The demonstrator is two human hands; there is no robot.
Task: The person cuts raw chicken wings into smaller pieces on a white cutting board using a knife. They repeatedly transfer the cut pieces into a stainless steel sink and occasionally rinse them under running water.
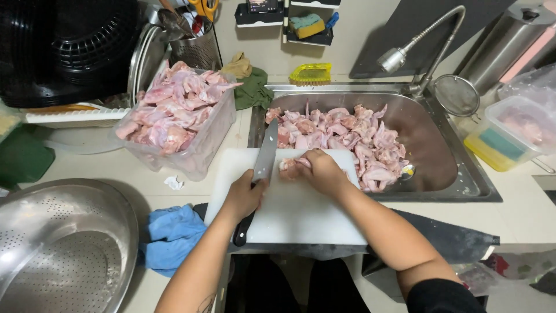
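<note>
At the far left of the white cutting board [301, 214], a perforated steel colander [61, 249] is sitting on the worktop [521, 208], and a crumpled blue cloth [171, 235] is lying between it and the board, touching the board's left edge. Behind the board's left corner, a clear plastic tub [194, 148] is standing heaped with raw chicken wings [174, 110].

My left hand [243, 196] is resting on the board's left half, its fingers closed around the kitchen knife [263, 159] where the blade meets the black handle; the handle is pointing back toward me and the blade is reaching over the board's far edge. Just to the right, my right hand [318, 171] is pressing down on a raw chicken wing piece [288, 164] near the board's far edge, fingers curled together over it, with the piece showing just beside the blade.

Behind and to the right of the board, the steel sink [440, 156] is holding a loose pile of more wings [347, 136]. Farther right of the board, a clear lidded container [509, 133] is sitting on the worktop beside the sink.
</note>
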